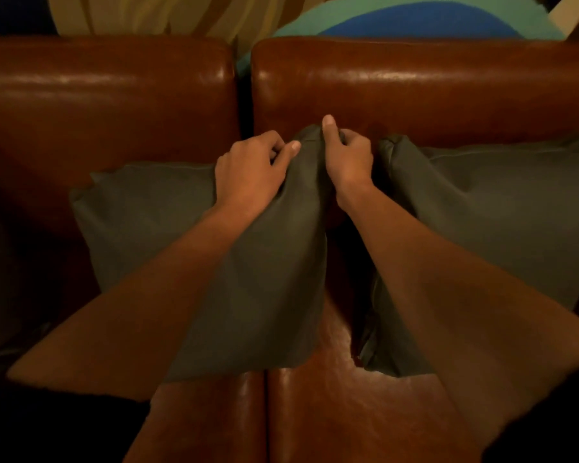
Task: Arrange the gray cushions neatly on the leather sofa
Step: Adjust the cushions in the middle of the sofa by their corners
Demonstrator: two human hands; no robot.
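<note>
two hands meet at the upper right corner of one gray cushion (248, 269). the left hand (251, 168) lies on the cushion's top edge with its fingers curled in and bunching the fabric, the thumb reaching toward the corner. the right hand (346, 155) is closed round the corner itself, pinching it into a peak, with one digit pointing straight up against the backrest. both forearms are bare and run up from the bottom of the view.

the cushion is a soft square of matte woven cloth with a narrow seam along its rim. it leans against the back of the leather sofa (114, 95), its lower edge on the seat, and it spans the dark gap between the two back sections. its cloth is pulled into folds where the hands hold it.

a second gray cushion (482, 212) of the same cloth leans on the right back section, just beside the first, with a strip of leather showing between them.

the sofa is glossy reddish-brown leather, smooth and padded, with rounded tops and bright highlights. behind it hang a striped cloth (141, 15) in cream and brown and a blue and teal shape (415, 21), rounded and fuzzy.
</note>
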